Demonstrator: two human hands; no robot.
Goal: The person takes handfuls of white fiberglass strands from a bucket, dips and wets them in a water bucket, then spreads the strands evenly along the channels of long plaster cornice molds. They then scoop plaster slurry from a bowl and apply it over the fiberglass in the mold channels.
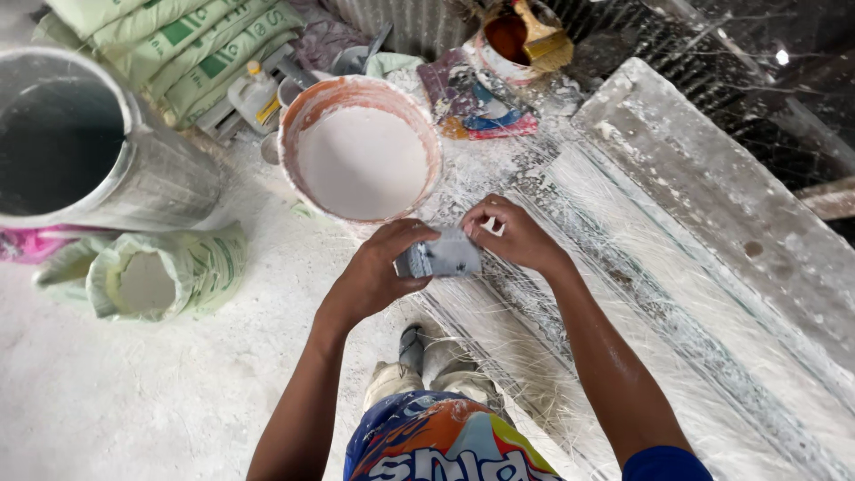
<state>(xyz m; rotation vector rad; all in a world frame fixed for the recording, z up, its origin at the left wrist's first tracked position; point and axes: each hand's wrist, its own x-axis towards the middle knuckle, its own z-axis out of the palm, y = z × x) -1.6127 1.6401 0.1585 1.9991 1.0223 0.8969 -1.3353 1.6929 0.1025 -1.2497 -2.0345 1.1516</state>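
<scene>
Beside white bucket (361, 160), hands (378, 272) (517, 236) hold card (445, 256) (grey).

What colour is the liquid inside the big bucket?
Off-white liquid, in a bucket with orange-stained rim; head view.

Plastic bucket (361, 150) holds smooth matt white paste; fibrous, rough matting (623, 294) (powder-dusted) covers the long mould; woven sack (160, 276).

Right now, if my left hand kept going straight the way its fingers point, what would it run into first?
The left hand points up and to the right, so it would first meet the small grey scraper it already grips, then probably the right hand on the other end. Depth is hard to judge.
</scene>
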